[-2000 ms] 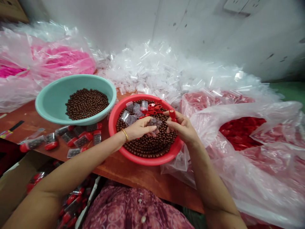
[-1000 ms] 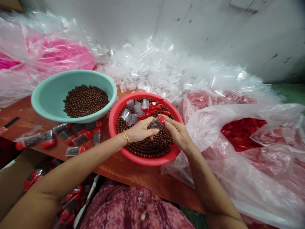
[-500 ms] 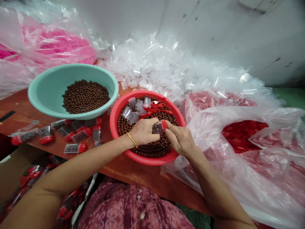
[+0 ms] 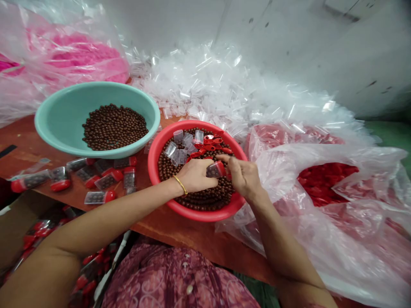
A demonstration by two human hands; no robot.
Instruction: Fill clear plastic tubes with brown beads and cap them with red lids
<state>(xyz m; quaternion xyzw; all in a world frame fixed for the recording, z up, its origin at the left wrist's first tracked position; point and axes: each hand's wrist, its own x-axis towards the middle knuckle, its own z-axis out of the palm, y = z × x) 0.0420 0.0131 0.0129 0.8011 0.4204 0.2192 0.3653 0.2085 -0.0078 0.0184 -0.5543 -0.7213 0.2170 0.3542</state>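
Note:
My left hand [image 4: 195, 174] is closed around a small clear tube [image 4: 215, 170] with a red cap and dark beads inside, held above the red bowl [image 4: 154, 158]. Just right of the cap is my right hand [image 4: 244, 175], its index finger stretched towards the bowl's far side and the other fingers curled. A bit of red shows by its fingertips; what it is, I cannot make out. Brown beads [image 4: 205, 200] fill the bowl under both hands. On them lie several clear tubes [image 4: 171, 149] and red flip caps [image 4: 208, 145].
Left stands a teal bowl [image 4: 58, 124] of brown beads. Filled red-capped tubes [image 4: 99, 197] lie before it, with more in a box [image 4: 32, 214] below. Behind is a heap of clear tubes [image 4: 208, 81]. Plastic bags hold red pieces [image 4: 324, 179] and pink pieces [image 4: 86, 60].
My right hand has drawn back slightly from the tube's red cap and its index finger has lifted and straightened. The left hand keeps hold of the tube in nearly the same place.

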